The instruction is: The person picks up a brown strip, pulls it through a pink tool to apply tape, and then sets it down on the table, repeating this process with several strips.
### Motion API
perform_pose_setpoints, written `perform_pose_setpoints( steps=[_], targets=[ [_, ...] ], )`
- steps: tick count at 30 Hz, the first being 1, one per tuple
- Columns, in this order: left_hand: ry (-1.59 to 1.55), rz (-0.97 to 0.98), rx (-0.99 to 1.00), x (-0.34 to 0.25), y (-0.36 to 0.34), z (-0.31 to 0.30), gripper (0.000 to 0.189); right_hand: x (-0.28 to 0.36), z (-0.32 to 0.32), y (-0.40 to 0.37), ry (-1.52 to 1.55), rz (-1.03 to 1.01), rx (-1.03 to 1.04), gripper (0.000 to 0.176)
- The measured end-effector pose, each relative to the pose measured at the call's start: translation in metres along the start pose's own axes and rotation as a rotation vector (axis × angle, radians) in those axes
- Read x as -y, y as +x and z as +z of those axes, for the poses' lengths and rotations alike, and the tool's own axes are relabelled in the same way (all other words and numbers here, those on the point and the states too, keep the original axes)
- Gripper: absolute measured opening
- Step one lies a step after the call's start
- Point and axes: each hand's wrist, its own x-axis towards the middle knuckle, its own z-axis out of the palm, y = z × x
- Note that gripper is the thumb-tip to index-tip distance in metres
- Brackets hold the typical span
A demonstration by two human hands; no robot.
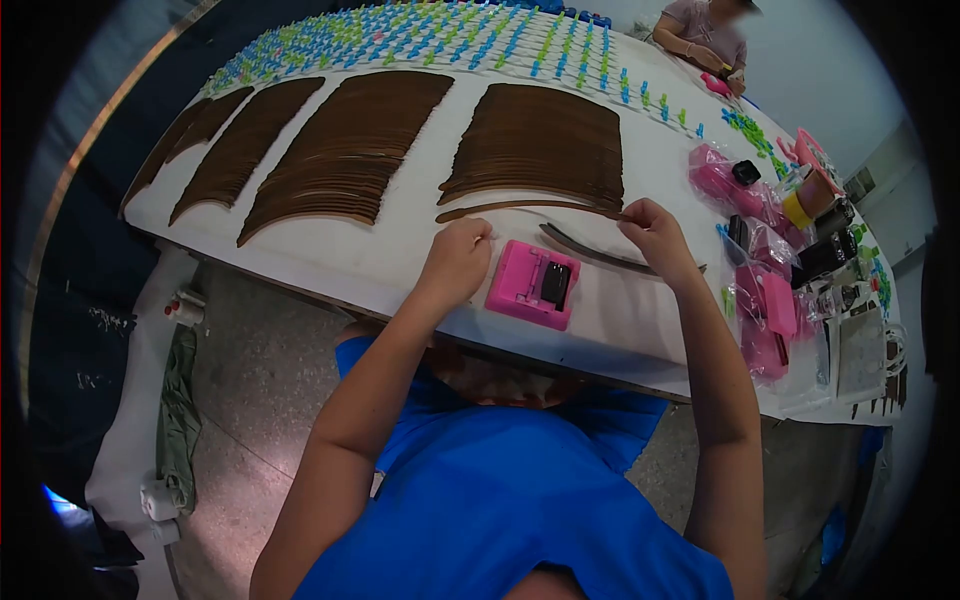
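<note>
My right hand [655, 238] is pinched at the right end of a thin curved brown strip [530, 200], which lies just below a neat stack of similar brown strips [540, 140]. My left hand [458, 262] is closed, thumb against fingers, a little below the strip's left end; whatever it may hold is too small to make out. Between the hands, near the table's front edge, sits a pink block-like device [522, 285] with a black part on its right side. A dark grey curved strip [590, 248] lies above this device and runs under my right wrist.
More rows of brown strips [345, 150] lie to the left on the white table [420, 200]. Many blue and green clips [480, 40] stand along the back. Pink items in plastic bags [765, 300] crowd the right side. Another person [705, 35] sits at the far right.
</note>
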Motion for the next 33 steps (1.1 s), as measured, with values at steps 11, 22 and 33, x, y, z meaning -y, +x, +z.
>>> perform_pose_setpoints(
  steps=[11,22,33],
  targets=[
    [0.485,0.19,0.011,-0.002,-0.003,0.007,0.023,-0.016,0.011,0.005,-0.513,0.042,-0.092,0.022],
    [0.534,0.216,0.014,0.004,0.016,0.009,0.031,-0.023,0.019,0.02,-0.55,0.083,-0.143,0.024],
    [0.555,0.197,0.012,0.007,0.021,0.011,0.033,-0.03,0.021,0.024,-0.498,0.178,-0.152,0.025]
  ],
)
